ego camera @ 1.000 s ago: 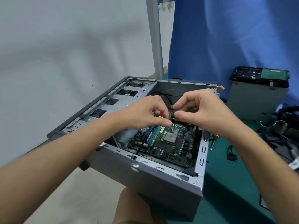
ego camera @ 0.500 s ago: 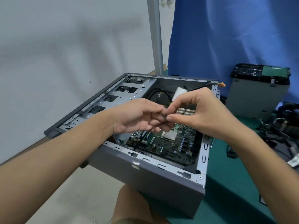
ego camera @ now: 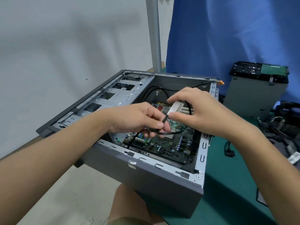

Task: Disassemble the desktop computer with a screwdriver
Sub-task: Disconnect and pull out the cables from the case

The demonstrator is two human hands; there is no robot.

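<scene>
Green motherboard [ego camera: 164,143] part-hidden by left hand [ego camera: 138,119], right hand [ego camera: 199,111]

Both forearms are bare from the near edge of the view to the wrists — no sleeves, watch, bracelets or gloves. The left hand [ego camera: 138,118] and right hand [ego camera: 199,111] carry no rings, and the nails are short and unpainted. A bare knee [ego camera: 129,207] shows below — olive-green fabric at its near edge.

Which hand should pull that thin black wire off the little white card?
Probably the left hand: it already pinches the thin black wire, while the right hand holds the small white card above the open grey computer case.
</scene>
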